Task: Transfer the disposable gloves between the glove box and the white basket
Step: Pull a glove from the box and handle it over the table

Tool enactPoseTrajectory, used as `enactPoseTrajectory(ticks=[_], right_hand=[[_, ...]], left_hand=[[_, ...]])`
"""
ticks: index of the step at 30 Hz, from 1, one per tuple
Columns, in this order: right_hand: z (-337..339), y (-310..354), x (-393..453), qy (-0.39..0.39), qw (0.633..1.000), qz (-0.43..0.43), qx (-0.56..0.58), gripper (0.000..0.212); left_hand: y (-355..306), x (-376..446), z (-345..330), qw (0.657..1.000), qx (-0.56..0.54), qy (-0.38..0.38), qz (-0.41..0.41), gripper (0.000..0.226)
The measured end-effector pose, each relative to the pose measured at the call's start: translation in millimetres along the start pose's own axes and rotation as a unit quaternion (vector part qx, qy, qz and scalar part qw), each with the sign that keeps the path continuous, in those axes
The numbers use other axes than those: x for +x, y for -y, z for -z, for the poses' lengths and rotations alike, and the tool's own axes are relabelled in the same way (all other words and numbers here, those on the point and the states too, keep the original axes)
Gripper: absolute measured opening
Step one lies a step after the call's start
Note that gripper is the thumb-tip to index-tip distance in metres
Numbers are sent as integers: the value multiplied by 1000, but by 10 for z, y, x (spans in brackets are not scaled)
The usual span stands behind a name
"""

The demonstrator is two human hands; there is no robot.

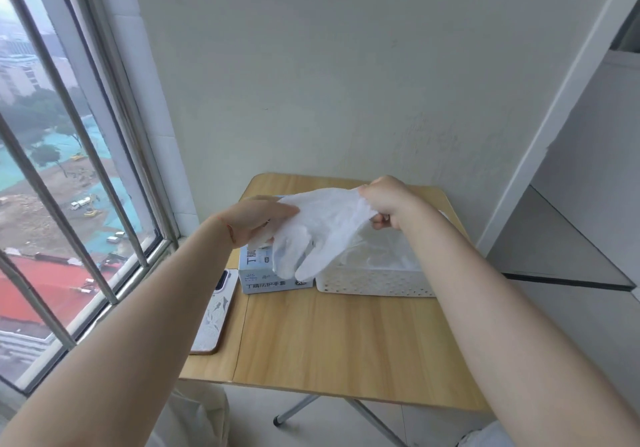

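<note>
glove [322,225]: white, thin, limp, fingers hanging | right hand [384,204] pinches cuff | left hand [258,219] grips its side | box [266,278], basket [374,282] below hands

- A room in a flat or dormitory high up in a tall building, most likely a home.
- The barred window [69,176] on the left looks down on rooftops, trees, parked vehicles and a building site far below.
- Plain white walls [311,83] meet in the far corner.
- A small wooden folding table [329,342] on metal legs stands against the far wall.
- A phone [216,311] in a patterned case lies on the table's left edge.
- Pale tiled floor shows below.
</note>
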State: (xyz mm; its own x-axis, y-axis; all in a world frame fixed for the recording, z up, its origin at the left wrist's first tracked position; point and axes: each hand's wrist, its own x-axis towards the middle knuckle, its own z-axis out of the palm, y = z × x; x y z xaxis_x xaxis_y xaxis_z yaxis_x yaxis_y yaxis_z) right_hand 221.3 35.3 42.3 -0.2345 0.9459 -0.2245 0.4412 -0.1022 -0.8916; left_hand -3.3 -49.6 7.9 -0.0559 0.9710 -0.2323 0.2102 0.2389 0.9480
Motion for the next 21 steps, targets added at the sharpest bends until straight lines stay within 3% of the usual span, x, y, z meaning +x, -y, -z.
enactPoseTrajectory(ticks=[6,12,16,19,21], right_hand=[[410,-366,144,-51,996,-24,-73,24],[711,-750,266,-114,976,5,-183,25],[780,-956,318,-197,917,75,-340,18],[761,-1047,335,-220,875,96,-420,12],[732,-1066,328,-225,852,109,-459,13]], left_hand=[[-362,338,-511,967,251,-24,-34,21],[-402,849,-844,910,409,-20,-60,19],[-376,949,-1002,877,462,-94,-97,32],[-341,854,-1194,813,519,-156,-214,34],[-333,750,-1375,814,494,-129,-277,29]])
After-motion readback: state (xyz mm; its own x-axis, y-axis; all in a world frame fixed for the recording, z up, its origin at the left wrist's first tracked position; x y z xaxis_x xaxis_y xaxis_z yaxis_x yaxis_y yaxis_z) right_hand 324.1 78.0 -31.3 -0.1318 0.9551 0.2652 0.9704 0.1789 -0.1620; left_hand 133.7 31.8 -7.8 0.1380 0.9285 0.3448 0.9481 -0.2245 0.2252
